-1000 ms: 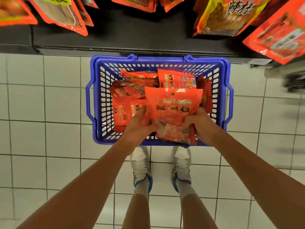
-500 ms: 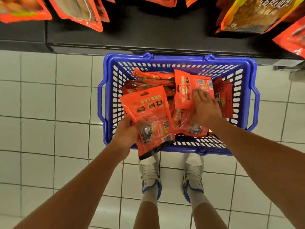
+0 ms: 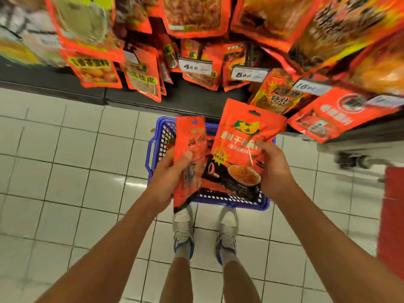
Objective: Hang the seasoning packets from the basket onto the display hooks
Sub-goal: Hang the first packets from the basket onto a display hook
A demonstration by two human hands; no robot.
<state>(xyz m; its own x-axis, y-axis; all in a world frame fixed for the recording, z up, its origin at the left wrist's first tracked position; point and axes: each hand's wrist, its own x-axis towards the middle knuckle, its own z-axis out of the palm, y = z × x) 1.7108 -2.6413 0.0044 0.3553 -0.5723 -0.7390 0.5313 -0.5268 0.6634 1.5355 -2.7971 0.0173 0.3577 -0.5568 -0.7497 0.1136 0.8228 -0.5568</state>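
Note:
My left hand (image 3: 169,173) grips a red seasoning packet (image 3: 190,149) seen nearly edge-on, its back turned to me. My right hand (image 3: 274,169) holds a second red packet (image 3: 242,138) by its right side, front face up, with a hang hole at its top. Both packets are lifted above the blue plastic basket (image 3: 153,149) on the floor, which they mostly hide. Several red and yellow packets (image 3: 144,75) hang from the display hooks above, with white price tags (image 3: 195,67) between them.
The black base of the display rack (image 3: 65,84) runs across behind the basket. White floor tiles spread to the left. My two feet in white shoes (image 3: 183,228) stand just in front of the basket. A red mat (image 3: 391,215) lies at the right edge.
My right hand has picked a second packet out of the basket and raised it. My left hand lifted its packet too. The view tilted up toward the hanging display.

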